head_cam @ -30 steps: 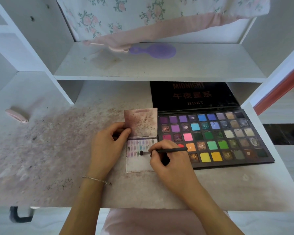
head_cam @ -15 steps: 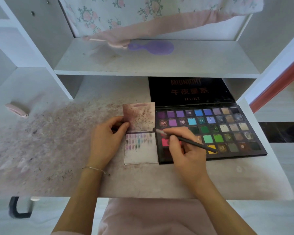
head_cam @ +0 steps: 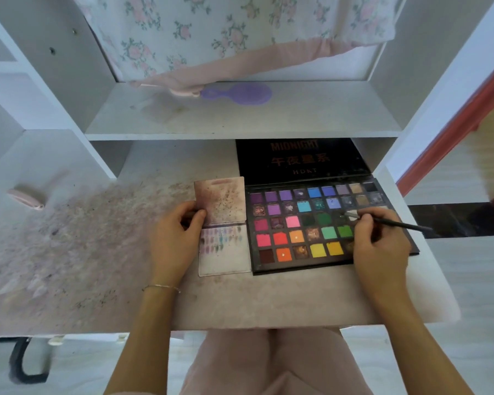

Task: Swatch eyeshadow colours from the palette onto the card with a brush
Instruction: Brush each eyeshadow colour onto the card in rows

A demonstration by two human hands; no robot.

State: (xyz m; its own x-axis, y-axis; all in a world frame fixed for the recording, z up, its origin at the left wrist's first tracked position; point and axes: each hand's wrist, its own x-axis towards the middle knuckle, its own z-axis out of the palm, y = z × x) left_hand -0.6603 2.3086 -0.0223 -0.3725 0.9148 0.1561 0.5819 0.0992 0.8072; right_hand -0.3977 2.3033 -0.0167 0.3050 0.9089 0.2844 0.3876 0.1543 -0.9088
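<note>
The right hand (head_cam: 380, 243) grips a thin dark brush (head_cam: 388, 222), fingers curled round its handle, with the handle's tail pointing out past the hand toward the right edge of the counter (head_cam: 268, 303). The brush's pale tip sits just beyond the fingertips, over a light pan in the right half of the eyeshadow palette (head_cam: 305, 226); whether the bristles touch the powder cannot be told. The palm covers the palette's lower right corner. The palette lies open under this hand, its black lid (head_cam: 297, 158) folded back away from it, and its rows of purple, blue, pink, green, orange and yellow pans run off to the hand's left.

The left hand (head_cam: 173, 238) holds the left edge of the card (head_cam: 226, 255), thumb and curled fingers pinching where the upright, stained upper flap meets the flat lower panel. The card lies just right of this hand, touching the palette's left side. Small swatches in purple, green and pink show along the top of the lower panel, close to the thumb. A thin bracelet (head_cam: 161, 287) circles the left wrist.

Beyond both hands, a purple hairbrush (head_cam: 240, 94) lies on the shelf (head_cam: 240, 121), beneath a floral cloth (head_cam: 226, 32).
</note>
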